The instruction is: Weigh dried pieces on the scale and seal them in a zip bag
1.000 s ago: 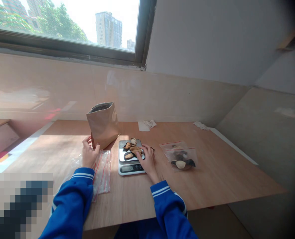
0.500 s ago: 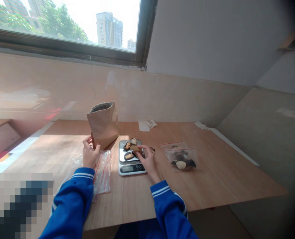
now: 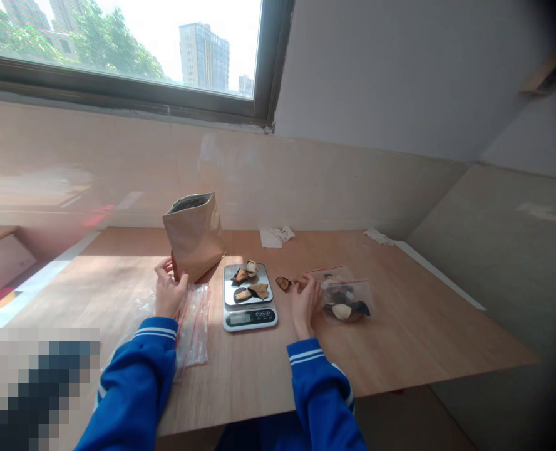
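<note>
Blue sleeves (image 3: 134, 373), matching cuffs (image 3: 303, 356) (white-striped, both).

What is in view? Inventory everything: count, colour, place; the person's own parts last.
Table: 1, brown, centre
Scale: 1, white and black, mid-table
Dried pieces: 4, brown, dark and pale, on scale
Loose piece: 1, brown, right of scale
Filled bags: apparently 2, clear, red-striped, right
Flat bags: several, clear, red-striped, left of scale
Pouch: 1, brown, open, behind flat bags
Papers: 2 clumps, white, table's far edge
Window: 1, dark-framed, upper left
Buildings: several, grey, outside
Foliage: uncountable, green, outside
Walls: 2, beige-grey, back and right
Furniture: 1, pale, left edge
Blurred object: 1, brown, upper right
Left hand: 1, bare, at pouch's base
Right hand: 1, bare, near loose piece
Sleeves: 2, blue, lower centre
</note>
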A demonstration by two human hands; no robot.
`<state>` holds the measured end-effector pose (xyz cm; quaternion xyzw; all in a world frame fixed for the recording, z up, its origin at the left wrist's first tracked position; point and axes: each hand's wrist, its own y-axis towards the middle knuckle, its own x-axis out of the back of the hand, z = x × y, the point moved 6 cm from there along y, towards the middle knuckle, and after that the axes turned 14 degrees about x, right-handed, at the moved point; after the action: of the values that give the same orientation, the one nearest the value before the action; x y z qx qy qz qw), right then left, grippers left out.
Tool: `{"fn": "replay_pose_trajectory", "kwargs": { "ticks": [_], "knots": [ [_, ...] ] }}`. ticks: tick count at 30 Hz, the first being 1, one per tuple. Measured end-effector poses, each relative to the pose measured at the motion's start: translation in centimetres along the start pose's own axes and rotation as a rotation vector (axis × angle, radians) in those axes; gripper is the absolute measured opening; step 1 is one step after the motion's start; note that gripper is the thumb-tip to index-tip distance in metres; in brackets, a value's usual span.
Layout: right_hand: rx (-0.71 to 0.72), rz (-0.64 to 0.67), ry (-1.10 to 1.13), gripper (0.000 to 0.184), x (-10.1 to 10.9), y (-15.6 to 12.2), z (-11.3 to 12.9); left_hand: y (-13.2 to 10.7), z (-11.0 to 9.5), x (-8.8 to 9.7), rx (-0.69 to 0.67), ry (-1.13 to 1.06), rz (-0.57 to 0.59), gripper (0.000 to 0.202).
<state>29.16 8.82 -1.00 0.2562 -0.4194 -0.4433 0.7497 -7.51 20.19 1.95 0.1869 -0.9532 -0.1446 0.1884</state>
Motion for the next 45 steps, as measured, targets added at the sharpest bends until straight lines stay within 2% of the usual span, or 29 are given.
{"fn": "replay_pose_trajectory", "kwargs": {
  "ticks": [7,12,15,24,29,33,37,40,45],
  "knots": [
    [0.119,0.055,-0.073,0.033,-0.6,-0.4,1.4,-0.1,-0.1,0.0,0.001,-0.001,0.0,0.048],
    [0.218,0.241,-0.076,0.036,-1.5,-0.9,2.8,0.0,0.1,-0.1,-0.002,0.002,0.002,0.049],
    [0.245,0.299,-0.08,0.037,-2.0,-1.4,2.9,0.0,0.2,-0.2,-0.009,0.004,0.004,0.048],
    [0.195,0.364,-0.118,0.019,-2.2,-1.6,2.7,0.0,0.3,-0.3,-0.013,-0.005,0.012,0.049],
    [0.106,0.356,-0.05,0.023,-2.0,-1.4,2.6,0.1,0.5,-0.4,-0.002,-0.021,0.02,0.049],
    [0.09,0.282,0.041,0.026,-1.4,-0.9,3.2,0.2,0.6,-0.4,0.0,-0.029,0.022,0.049],
    [0.19,0.21,0.182,0.024,-0.7,-0.5,4.8,0.2,0.7,-0.4,0.002,-0.038,0.026,0.05],
    [0.283,0.218,0.242,0.024,-0.7,-0.6,5.8,0.2,0.9,-0.4,0.002,-0.036,0.027,0.05],
    [0.34,0.236,0.255,0.023,-1.1,-0.8,6.0,0.2,0.9,-0.4,0.004,-0.033,0.024,0.051]
  ]
}}
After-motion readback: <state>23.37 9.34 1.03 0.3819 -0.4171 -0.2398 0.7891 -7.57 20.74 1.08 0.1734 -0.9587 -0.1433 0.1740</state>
